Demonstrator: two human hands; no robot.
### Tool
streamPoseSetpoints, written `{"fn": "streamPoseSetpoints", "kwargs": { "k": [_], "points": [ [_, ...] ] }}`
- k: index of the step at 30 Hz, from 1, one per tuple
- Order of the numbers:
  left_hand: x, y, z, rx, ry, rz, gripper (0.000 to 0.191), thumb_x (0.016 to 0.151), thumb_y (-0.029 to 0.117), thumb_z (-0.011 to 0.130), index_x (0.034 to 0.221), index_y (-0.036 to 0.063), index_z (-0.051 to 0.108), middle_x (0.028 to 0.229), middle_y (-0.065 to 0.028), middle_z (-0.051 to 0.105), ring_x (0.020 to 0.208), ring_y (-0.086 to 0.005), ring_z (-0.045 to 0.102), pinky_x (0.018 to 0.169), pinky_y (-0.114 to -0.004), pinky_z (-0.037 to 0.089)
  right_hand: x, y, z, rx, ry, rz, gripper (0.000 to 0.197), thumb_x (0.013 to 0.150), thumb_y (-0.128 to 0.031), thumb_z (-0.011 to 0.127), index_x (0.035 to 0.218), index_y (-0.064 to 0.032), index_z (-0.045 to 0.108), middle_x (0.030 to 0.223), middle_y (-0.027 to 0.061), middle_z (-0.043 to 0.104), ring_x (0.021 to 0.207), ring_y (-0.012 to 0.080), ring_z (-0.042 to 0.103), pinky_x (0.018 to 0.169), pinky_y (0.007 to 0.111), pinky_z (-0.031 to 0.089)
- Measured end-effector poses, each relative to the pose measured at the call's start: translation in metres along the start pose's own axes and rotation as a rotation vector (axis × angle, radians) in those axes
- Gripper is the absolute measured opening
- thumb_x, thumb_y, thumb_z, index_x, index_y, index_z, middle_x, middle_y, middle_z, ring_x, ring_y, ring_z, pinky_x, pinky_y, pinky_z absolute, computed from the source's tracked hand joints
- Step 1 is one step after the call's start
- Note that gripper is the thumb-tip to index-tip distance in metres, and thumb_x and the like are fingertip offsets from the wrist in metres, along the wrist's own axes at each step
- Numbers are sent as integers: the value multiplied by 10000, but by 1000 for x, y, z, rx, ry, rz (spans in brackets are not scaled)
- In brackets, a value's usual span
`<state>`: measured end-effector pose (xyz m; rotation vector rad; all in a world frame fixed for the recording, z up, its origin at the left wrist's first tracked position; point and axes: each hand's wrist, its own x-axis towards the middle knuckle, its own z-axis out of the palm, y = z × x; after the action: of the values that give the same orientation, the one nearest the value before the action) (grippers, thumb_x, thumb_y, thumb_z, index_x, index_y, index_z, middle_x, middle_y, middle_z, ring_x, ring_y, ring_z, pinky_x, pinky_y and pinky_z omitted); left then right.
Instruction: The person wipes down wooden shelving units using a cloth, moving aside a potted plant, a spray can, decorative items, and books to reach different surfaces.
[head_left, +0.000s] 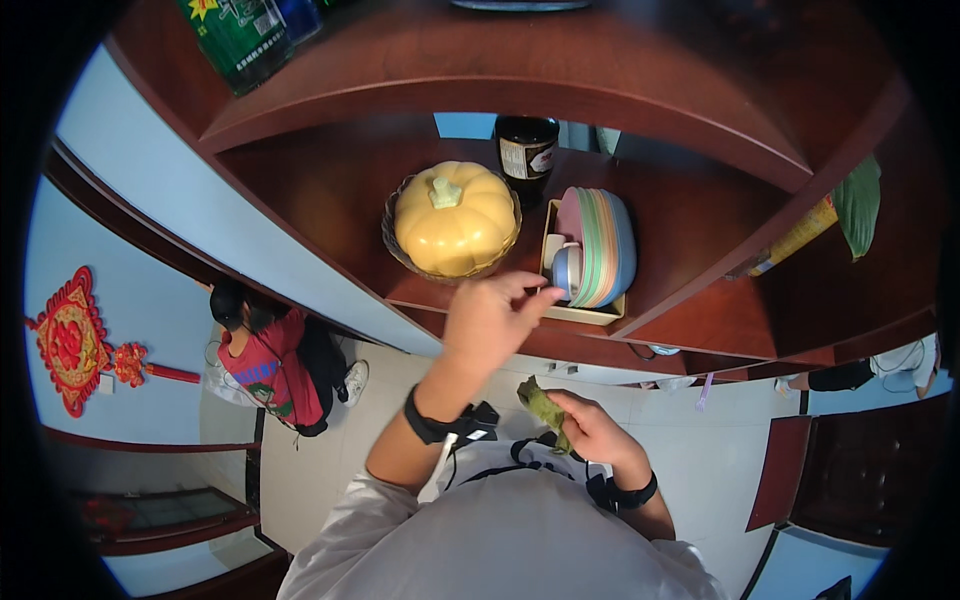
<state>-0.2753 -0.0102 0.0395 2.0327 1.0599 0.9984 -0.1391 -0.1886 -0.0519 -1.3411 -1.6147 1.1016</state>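
Observation:
My left hand (491, 315) reaches to the front left edge of a cream tray (592, 313) on a wooden shelf. Its thumb and forefinger are close to a small blue and white cup (565, 271); whether they grip anything I cannot tell. In the tray stand several pastel plates (600, 247) on edge. To their left a yellow pumpkin-shaped lidded pot (457, 221) sits in a dark woven basket (388, 234). Behind is a dark bottle (527, 154) with a label. Lower down, in front of my body, my right hand (596, 427) holds a crumpled green cloth (545, 412).
The upper shelf board (495, 64) crosses above the pot and plates, with a green glass bottle (244, 45) on it. A leaf (858, 210) hangs at the right. A person in a red shirt (281, 367) is at the left; another person (904, 364) is at the far right.

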Motion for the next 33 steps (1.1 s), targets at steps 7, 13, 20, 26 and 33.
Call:
{"fn": "streamPoseSetpoints", "kwargs": {
  "k": [7, 13, 20, 26, 33],
  "points": [
    [90, 36, -83, 275, -84, 250, 433, 840, 257, 787, 1136, -40, 679, 1049, -177, 725, 915, -218, 700, 772, -334, 551, 0, -13, -3, 64, 60, 25, 519, 807, 124, 435, 1311, 48, 535, 1171, 236, 645, 1027, 320, 655, 910, 309, 493],
    [173, 37, -74, 361, -428, 42, 750, 740, 460, 835, 1254, -40, 611, 1196, -212, 667, 1050, -289, 656, 949, -381, 492, 13, -21, 0, 25, 40, -135, 531, 814, 141, 448, 1331, 36, 509, 1242, 223, 615, 1077, 346, 635, 937, 326, 485],
    [220, 5, -38, -24, -663, -261, 792, 676, 437, 876, 1298, 27, 608, 1303, -152, 623, 1190, -266, 570, 976, -353, 457, 19, -28, 3, 18, 25, -141, 557, 817, 142, 445, 1360, 22, 486, 1286, 230, 593, 1122, 363, 621, 979, 350, 471],
    [245, -30, -32, 290, -640, 78, 763, 718, 426, 828, 1351, 76, 587, 1339, -156, 611, 1276, -306, 528, 1036, -400, 413, 16, -27, 8, -3, 33, -143, 574, 809, 144, 437, 1367, 15, 483, 1313, 237, 581, 1146, 379, 612, 994, 357, 468],
    [243, -19, -16, 255, -749, 180, 733, 740, 410, 811, 1350, 72, 585, 1343, -160, 608, 1273, -312, 531, 1036, -406, 416, 19, -31, 8, 33, 61, -83, 606, 768, 169, 433, 1348, 10, 505, 1299, 239, 590, 1150, 389, 609, 990, 346, 469]
  ]
}}
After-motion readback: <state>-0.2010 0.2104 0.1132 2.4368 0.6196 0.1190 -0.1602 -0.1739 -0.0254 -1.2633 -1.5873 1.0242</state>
